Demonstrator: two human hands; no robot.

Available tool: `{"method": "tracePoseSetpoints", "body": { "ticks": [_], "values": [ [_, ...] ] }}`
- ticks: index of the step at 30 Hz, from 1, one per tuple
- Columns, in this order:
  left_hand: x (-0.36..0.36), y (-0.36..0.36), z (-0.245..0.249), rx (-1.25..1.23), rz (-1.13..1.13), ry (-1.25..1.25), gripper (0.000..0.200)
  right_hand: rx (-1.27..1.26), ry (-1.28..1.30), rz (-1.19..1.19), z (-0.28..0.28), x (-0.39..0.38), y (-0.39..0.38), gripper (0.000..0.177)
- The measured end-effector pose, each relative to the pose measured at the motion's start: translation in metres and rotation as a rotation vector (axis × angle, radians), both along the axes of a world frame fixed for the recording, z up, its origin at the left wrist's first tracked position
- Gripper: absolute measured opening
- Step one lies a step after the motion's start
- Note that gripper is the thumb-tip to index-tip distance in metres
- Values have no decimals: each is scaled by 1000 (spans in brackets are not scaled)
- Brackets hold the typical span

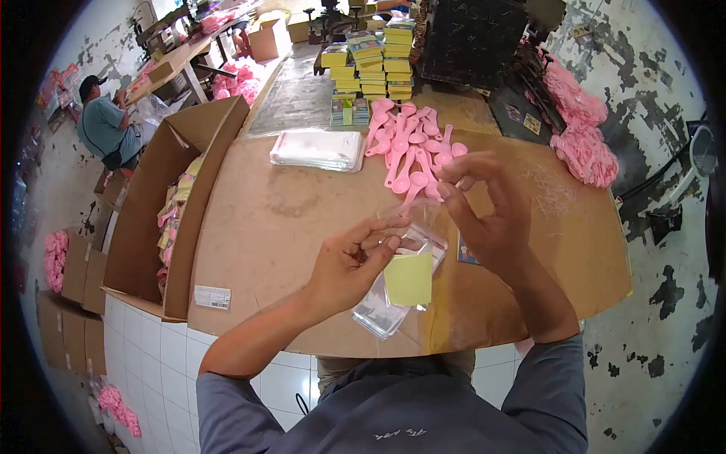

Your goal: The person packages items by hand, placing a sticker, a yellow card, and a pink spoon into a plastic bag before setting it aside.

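My left hand (352, 261) is closed on the upper edge of a clear plastic bag (420, 240) with a yellow card (409, 280) in it. A pink spoon (415, 186) points its handle down to the bag's mouth, right by my left fingertips. My right hand (491, 216) is raised beside the bag, its thumb and fingers curved but apart. Just beyond it lies a heap of pink spoons (399, 144). More clear bags (380, 316) lie under the held one. A small printed card (466, 252) is partly hidden behind my right wrist.
A stack of clear bags (318, 149) lies on the cardboard-covered table (257, 227). Behind are stacks of yellow-edged cards (366, 64) and a black box (473, 41). At the left stands a large cardboard carton (140, 227) with packed items. A person (106, 121) sits farther off.
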State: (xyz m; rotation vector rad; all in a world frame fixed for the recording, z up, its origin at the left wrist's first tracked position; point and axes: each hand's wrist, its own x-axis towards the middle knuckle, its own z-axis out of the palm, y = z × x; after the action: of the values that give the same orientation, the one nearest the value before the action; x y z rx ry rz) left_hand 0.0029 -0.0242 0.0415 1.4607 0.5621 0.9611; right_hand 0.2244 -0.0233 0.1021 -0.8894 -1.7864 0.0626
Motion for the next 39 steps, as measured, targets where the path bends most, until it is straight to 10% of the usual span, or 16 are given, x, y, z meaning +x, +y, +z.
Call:
{"method": "tracePoseSetpoints", "body": {
  "ticks": [6, 18, 24, 26, 30, 33, 39],
  "values": [
    [-3, -5, 1, 214, 139, 302, 38, 209, -541, -54, 1, -18, -17, 29],
    [1, -11, -8, 557, 208, 501, 48, 259, -829, -36, -7, -13, -6, 27],
    [-4, -10, 12, 435, 92, 444, 45, 71, -473, -241, -7, 29, 13, 15],
    [-7, -8, 10, 318, 72, 324, 44, -582, 119, 113, 20, 54, -8, 7],
    [-4, 2, -3, 191, 103, 87, 42, -736, 421, 856, 15, 184, -41, 8],
    [-3, -2, 1, 77, 93, 51, 40, -778, 558, 557, -9, 281, -36, 23],
    [-5, 3, -4, 81, 59, 85, 37, -372, -319, -765, -63, 292, -45, 55]
  ]
}}
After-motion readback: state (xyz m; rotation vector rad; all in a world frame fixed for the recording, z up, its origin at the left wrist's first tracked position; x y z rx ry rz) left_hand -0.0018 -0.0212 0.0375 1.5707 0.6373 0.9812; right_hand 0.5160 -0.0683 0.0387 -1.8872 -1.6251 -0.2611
